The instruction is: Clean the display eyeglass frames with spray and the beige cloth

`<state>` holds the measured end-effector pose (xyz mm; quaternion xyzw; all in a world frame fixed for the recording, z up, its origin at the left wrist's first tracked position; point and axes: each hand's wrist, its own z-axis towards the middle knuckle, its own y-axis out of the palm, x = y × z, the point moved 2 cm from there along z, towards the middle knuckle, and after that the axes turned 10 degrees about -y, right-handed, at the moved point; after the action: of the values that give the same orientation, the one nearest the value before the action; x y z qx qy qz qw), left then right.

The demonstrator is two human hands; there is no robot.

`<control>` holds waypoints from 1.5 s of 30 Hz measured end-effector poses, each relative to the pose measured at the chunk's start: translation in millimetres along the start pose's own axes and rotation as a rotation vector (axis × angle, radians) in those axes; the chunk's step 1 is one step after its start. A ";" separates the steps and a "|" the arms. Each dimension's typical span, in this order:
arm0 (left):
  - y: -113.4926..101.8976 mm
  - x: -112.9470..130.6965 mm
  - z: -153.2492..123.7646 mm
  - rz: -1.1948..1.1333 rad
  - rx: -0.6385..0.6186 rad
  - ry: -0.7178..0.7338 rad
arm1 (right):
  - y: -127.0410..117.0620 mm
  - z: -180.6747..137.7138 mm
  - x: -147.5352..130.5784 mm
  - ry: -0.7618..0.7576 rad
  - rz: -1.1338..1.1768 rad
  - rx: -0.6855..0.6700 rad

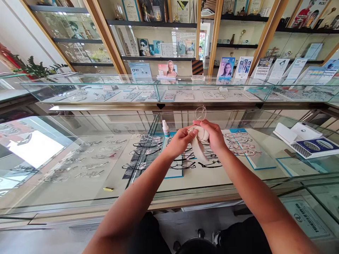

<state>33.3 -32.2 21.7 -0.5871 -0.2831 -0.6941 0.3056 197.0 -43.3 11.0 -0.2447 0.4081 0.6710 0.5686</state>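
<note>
Both my hands meet above the glass counter, around a pair of thin round-rimmed eyeglasses (200, 113) and a pale cloth (198, 148). One lens sticks up past my fingers; the rest of the frame is partly covered. My left hand (181, 140) pinches the cloth between thumb and fingers near the glasses. Curled about the glasses and the bunched cloth is my right hand (215, 135). The cloth's loose end hangs down between my wrists. Behind my left hand stands a small white spray bottle (165, 128) with a blue-and-red label.
Rows of eyeglasses lie beneath the glass counter top (148, 192), some on blue-edged trays (261, 163). To the right sits an open white-and-blue box (312, 146). A small yellow object (108, 189) is at the front left. Farther back run another glass showcase (132, 84) and wooden shelves.
</note>
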 end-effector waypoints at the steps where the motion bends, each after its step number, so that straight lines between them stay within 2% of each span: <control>1: -0.5 0.7 0.1 -0.006 -0.031 0.004 | 0.1 0.5 -0.7 0.023 0.012 0.021; 4: -0.7 1.9 0.6 -0.012 -0.059 0.014 | 1.2 0.7 -2.8 0.063 0.026 0.051; 9: -0.5 -3.4 1.9 -0.013 0.017 0.022 | 2.7 -2.0 2.4 0.052 0.039 0.026; 16: 0.5 -5.4 0.6 0.002 0.123 0.030 | 8.0 -6.9 -1.2 -0.091 -0.102 -0.073; 24: 4.7 0.8 -3.0 0.020 0.191 0.094 | 10.0 -8.9 -11.7 -0.175 -0.184 -0.143; 32: -0.1 -2.8 -0.1 0.041 0.105 0.019 | 2.0 -5.0 -1.9 -0.055 -0.115 -0.055; 38: 0.2 -4.0 1.9 0.052 0.090 0.056 | 1.5 -3.1 -0.8 0.014 -0.077 0.015; 42: 1.2 -6.4 1.1 0.000 0.149 0.029 | 3.7 -5.4 -1.3 0.007 -0.088 -0.070; 45: 1.1 -6.6 -0.1 0.006 0.223 0.040 | 7.7 -6.2 -4.7 -0.065 -0.138 -0.167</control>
<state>34.8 -32.4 15.1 -0.5364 -0.3507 -0.6687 0.3769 189.9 -51.2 13.4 -0.2967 0.3144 0.6696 0.6039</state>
